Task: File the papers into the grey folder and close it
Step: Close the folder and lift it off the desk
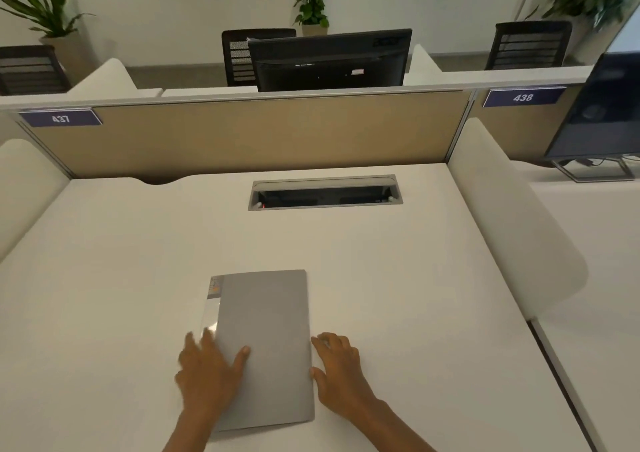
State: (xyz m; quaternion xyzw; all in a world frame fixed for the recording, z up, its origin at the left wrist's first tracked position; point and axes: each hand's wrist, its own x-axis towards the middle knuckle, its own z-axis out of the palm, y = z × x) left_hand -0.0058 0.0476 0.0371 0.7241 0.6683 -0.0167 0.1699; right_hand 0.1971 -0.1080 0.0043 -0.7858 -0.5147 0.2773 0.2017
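You could read two numbers, each in white figures on a dark blue plate (60, 118) fixed to the top rail of the desk partition (242, 133): "437" on the plate at the left end, and "438" on a second blue plate (523, 97) further right. The printing on the label strip (215, 287) at the grey folder's (266, 330) top left corner was too blurred to read.

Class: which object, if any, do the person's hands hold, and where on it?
Neither grips anything. The left hand lies flat on the grey folder's left edge; right hand touches its right edge.
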